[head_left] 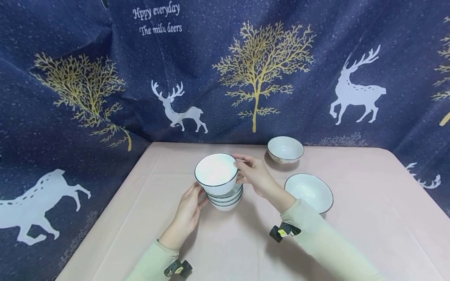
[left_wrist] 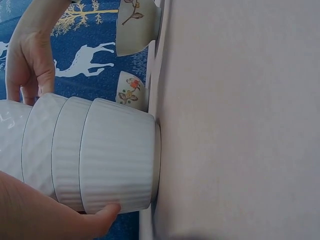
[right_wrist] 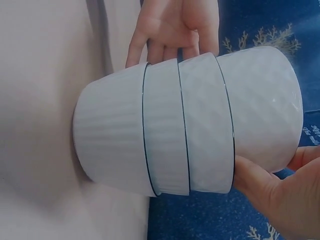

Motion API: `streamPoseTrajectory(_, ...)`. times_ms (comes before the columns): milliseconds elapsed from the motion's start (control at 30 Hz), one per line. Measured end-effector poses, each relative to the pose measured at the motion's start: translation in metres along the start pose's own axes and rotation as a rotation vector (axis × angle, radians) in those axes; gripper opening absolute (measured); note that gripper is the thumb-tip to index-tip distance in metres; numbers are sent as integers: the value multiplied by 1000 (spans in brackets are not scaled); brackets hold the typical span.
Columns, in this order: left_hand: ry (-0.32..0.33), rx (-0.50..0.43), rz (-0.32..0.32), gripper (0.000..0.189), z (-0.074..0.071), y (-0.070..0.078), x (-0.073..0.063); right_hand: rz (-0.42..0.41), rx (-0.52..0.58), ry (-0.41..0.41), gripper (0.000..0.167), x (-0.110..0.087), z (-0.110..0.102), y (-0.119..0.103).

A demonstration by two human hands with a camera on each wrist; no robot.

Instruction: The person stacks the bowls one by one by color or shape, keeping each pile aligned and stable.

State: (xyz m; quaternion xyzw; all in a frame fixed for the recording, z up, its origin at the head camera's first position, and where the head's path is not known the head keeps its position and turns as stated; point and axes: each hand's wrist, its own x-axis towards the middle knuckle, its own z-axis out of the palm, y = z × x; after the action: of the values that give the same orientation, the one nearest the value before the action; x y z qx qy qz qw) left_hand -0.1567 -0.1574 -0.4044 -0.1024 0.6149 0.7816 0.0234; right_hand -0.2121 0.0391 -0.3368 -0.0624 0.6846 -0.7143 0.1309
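A white bowl with a dark rim [head_left: 215, 171] is at the top of a stack of three white bowls [head_left: 225, 203], its lower part hidden by the bowl beneath in the right wrist view. My right hand [head_left: 254, 173] pinches this top bowl at its right side, thumb and fingers near the rim. Against the left side of the stack rests my left hand [head_left: 188, 210], with fairly straight fingers touching the bowls. The lowest bowl [left_wrist: 120, 155] has ribbed walls and stands on the table. Diamond-like facets mark the upper bowls [right_wrist: 265, 107].
Two more bowls stand to the right: a flower-patterned bowl [head_left: 285, 150] at the back and a wider bowl [head_left: 309, 193] nearer, partly behind my right forearm. Pale pink cloth covers the table [head_left: 369, 203]. A dark blue curtain [head_left: 225, 70] with deer and trees hangs behind and at the sides.
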Motion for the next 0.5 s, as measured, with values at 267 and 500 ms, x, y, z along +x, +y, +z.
streamPoseTrajectory(267, 1, 15, 3, 50, 1, -1, -1, 3, -26, 1, 40, -1, 0, 1)
streamPoseTrajectory(500, -1, 20, 7, 50, 0, -1, -1, -19, -74, -23, 40, -1, -3, 0)
